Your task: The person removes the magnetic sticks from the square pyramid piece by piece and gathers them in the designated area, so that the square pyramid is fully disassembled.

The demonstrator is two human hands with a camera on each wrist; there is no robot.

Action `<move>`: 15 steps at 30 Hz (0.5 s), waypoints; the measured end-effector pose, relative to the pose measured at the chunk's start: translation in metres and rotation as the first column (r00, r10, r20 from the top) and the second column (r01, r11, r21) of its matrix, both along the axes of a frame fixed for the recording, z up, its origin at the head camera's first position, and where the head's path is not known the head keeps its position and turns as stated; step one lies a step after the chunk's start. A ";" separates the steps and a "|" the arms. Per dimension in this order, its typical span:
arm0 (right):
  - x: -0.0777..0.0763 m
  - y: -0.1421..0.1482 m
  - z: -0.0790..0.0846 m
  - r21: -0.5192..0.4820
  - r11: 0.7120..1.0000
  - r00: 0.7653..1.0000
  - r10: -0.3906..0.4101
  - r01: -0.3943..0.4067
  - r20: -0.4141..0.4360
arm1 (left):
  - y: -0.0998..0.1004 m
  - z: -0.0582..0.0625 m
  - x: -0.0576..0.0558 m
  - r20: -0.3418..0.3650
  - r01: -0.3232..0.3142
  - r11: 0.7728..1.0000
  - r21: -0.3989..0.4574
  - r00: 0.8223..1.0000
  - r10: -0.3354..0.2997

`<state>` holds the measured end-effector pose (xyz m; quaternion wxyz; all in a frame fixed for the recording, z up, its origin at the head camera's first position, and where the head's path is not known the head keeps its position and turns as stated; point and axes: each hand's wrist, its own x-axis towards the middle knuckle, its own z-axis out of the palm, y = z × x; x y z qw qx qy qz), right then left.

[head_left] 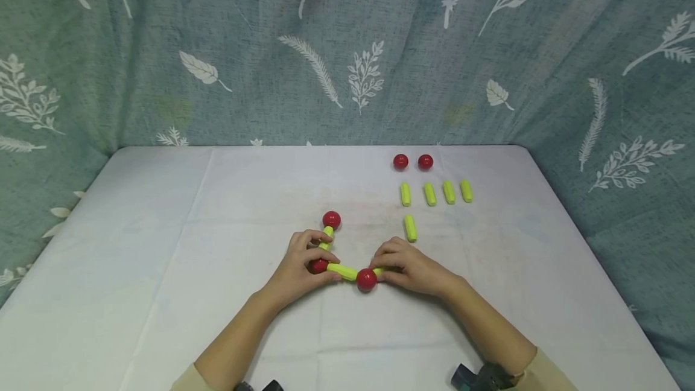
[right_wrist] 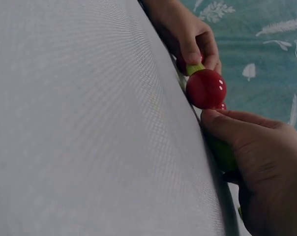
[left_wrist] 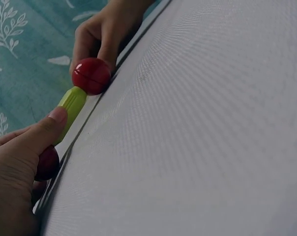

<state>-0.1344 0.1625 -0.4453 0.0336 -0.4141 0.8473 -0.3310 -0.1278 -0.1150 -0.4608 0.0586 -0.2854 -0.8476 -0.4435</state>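
A bent chain of red balls and yellow-green rods lies low over the white table. At its far end is one red ball (head_left: 332,219), joined to a short rod (head_left: 327,233). My left hand (head_left: 297,265) grips the chain around its corner ball (head_left: 318,266), thumb on the middle rod (left_wrist: 74,104). That rod runs to the near red ball (head_left: 366,280), which shows a dark seam line in the left wrist view. On this ball's right side, my right hand (head_left: 411,267) pinches another yellow-green rod (head_left: 378,271), mostly hidden by the fingers; whether it is fully seated in the ball I cannot tell.
Two loose red balls (head_left: 400,162) sit near the table's back edge, right of centre. In front of them lie several loose yellow-green rods (head_left: 430,194), with one rod (head_left: 409,228) closer to my right hand. A leaf-patterned green curtain (head_left: 244,47) hangs behind the table (head_left: 163,246).
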 end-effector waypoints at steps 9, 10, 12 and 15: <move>0.011 0.014 0.003 -0.056 0.993 0.994 -0.105 0.106 0.016 | 0.002 -0.002 0.000 0.016 -0.015 1.000 -0.001 1.000 0.015; 0.012 0.017 0.003 -0.063 0.992 0.994 -0.108 0.109 0.005 | 0.002 -0.002 0.000 0.015 -0.017 1.000 0.000 1.000 0.017; 0.014 0.023 0.003 -0.075 0.991 0.993 -0.116 0.115 -0.011 | 0.001 -0.002 0.000 0.014 -0.017 1.000 0.001 1.000 0.017; 0.019 0.032 0.003 -0.086 0.986 0.989 -0.143 0.141 -0.021 | 0.000 -0.001 0.000 0.013 -0.016 1.000 -0.005 1.000 0.017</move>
